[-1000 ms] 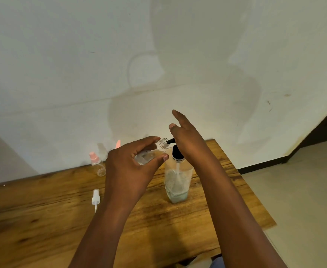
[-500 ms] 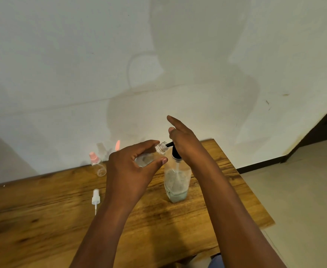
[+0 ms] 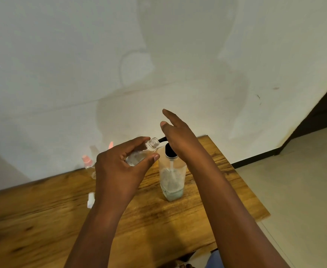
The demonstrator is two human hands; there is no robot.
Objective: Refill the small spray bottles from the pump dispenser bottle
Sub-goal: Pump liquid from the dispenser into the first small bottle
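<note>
The left hand (image 3: 118,169) grips a small clear spray bottle (image 3: 141,154), w/ no cap and tilted, its mouth just beside the black nozzle of the pump dispenser bottle (image 3: 172,178) on the wooden table (image 3: 207,207), while the right hand (image 3: 180,140), fingers straight, rests on the pump head.

Pink-capped bottle (image 3: 88,163) and loose sprayer (image 3: 90,199) obstruct the table's (image 3: 42,219) left.
</note>
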